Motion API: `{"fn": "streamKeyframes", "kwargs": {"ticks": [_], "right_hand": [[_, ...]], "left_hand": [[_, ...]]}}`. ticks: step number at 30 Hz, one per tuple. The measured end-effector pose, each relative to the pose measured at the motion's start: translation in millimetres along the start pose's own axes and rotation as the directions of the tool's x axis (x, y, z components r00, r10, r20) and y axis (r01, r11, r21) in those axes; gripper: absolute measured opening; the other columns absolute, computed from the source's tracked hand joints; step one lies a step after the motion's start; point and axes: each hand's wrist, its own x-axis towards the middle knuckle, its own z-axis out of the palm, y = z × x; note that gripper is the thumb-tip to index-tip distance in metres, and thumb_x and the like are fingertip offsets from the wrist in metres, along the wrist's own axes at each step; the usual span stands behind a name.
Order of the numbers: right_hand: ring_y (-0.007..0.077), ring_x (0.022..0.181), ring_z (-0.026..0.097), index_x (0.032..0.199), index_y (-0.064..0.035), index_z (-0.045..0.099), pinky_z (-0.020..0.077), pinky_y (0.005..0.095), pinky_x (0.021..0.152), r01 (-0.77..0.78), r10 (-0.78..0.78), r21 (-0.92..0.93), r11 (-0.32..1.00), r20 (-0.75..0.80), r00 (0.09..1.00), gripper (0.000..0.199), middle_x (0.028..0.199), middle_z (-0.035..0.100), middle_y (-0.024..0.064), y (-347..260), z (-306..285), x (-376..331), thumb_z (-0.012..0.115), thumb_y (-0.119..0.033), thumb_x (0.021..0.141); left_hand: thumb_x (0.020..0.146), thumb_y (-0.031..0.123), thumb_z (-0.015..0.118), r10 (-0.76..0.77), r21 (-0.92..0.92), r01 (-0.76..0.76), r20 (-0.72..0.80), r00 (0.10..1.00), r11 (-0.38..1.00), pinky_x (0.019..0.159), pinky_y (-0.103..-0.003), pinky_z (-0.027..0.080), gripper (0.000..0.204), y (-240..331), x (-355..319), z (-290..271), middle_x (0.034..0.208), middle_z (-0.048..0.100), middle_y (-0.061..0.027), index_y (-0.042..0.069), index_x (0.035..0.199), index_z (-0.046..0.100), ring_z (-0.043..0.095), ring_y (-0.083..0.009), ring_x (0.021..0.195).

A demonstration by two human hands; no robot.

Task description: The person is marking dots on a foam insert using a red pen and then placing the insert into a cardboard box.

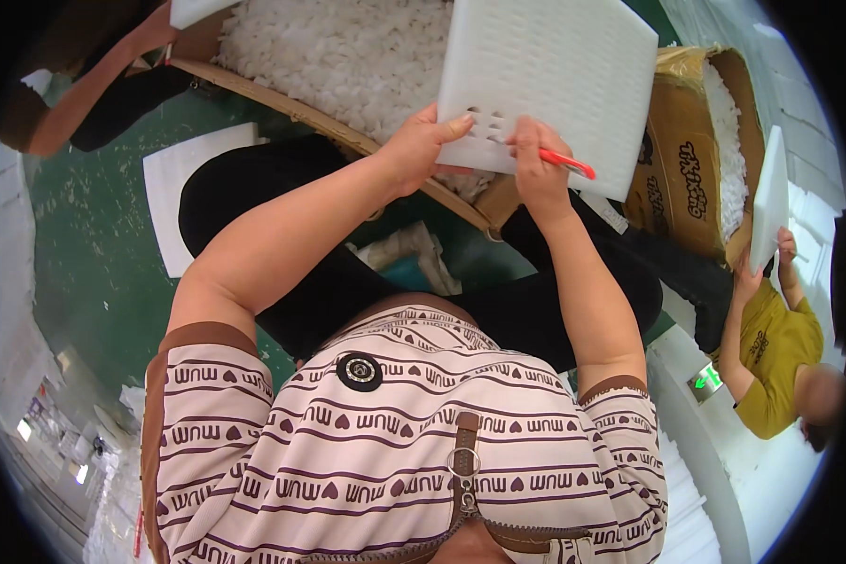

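A white foam board (559, 70) with rows of small slots leans over the edge of a cardboard box in front of me. My left hand (412, 148) is closed on its near left edge, thumb on top. My right hand (539, 174) is closed round a slim red pen-shaped tool (573, 164), whose tip is hidden by my fingers at the board's near side. Between my hands, several slots show as dark open holes; elsewhere the slots look white.
Small white foam pieces (338, 56) fill the cardboard box (287, 108). Another cardboard box (677, 179) stands at the right, with white pieces inside. A co-worker in a mustard shirt (775, 343) holds a white board (769, 188). One more white board (163, 193) lies beside my left knee.
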Motion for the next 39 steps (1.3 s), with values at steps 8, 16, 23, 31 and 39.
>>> {"fn": "streamKeyframes", "kwargs": {"ticks": [8,16,23,31,39], "right_hand": [[0.0188,0.062,0.047,0.074,-0.0091,0.055,0.029,0.045,0.103,0.319,-0.283,-0.178,0.931,0.202,0.938,0.021,0.068,0.055,0.0003,-5,8,-6,0.046,-0.012,0.092],[0.0235,0.063,0.049,0.077,-0.0127,0.056,0.0316,0.0511,0.091,0.459,-0.425,-0.37,0.808,0.173,0.888,0.01,0.071,0.06,0.0016,-3,18,-7,0.056,-0.023,0.079],[0.0091,0.058,0.043,0.103,0.0002,0.056,0.0378,0.0219,0.054,-0.002,0.114,0.231,0.973,-0.472,0.874,0.023,0.07,0.05,0.002,-65,-134,-78,0.039,-0.012,0.094],[0.0165,0.056,0.047,0.078,-0.0043,0.064,0.0423,0.0319,0.055,-0.962,0.778,-0.013,0.274,-0.586,0.229,0.019,0.065,0.055,0.006,-8,-290,-340,0.05,-0.017,0.082],[0.015,0.044,0.038,0.066,-0.0056,0.058,0.0428,0.032,0.051,-0.885,0.885,-0.064,-0.461,-0.112,-0.452,0.017,0.053,0.047,0.0058,1,-295,-475,0.062,-0.018,0.077]], "left_hand": [[0.093,0.02,0.054,-0.005,-0.079,0.004,-0.005,1.0,0.997,0.07,-0.034,0.052,0.03,-3,-1,1,0.105,0.06,-0.0104,0.009,0.121,0.05,0.061,-0.0208,0.087],[0.091,0.017,0.053,0.0,-0.004,0.0,-0.055,0.998,1.0,0.062,-0.026,0.052,0.032,1,-8,-4,0.103,0.062,-0.0113,0.005,0.12,0.05,0.063,-0.0186,0.082],[0.088,0.021,0.058,0.031,0.124,-0.023,-0.066,0.997,0.992,0.069,-0.03,0.05,0.041,-4,-5,3,0.107,0.059,-0.0116,0.005,0.124,0.045,0.06,-0.0212,0.09],[0.081,0.016,0.062,-0.015,0.114,0.027,-0.105,0.994,0.993,0.073,-0.033,0.048,0.045,-4,-12,1,0.106,0.058,-0.0126,0.005,0.122,0.046,0.058,-0.024,0.091],[0.08,0.012,0.059,-0.047,0.093,0.06,-0.139,0.989,0.994,0.066,-0.031,0.049,0.041,7,-7,9,0.107,0.059,-0.013,0.003,0.119,0.049,0.06,-0.024,0.087]]}}
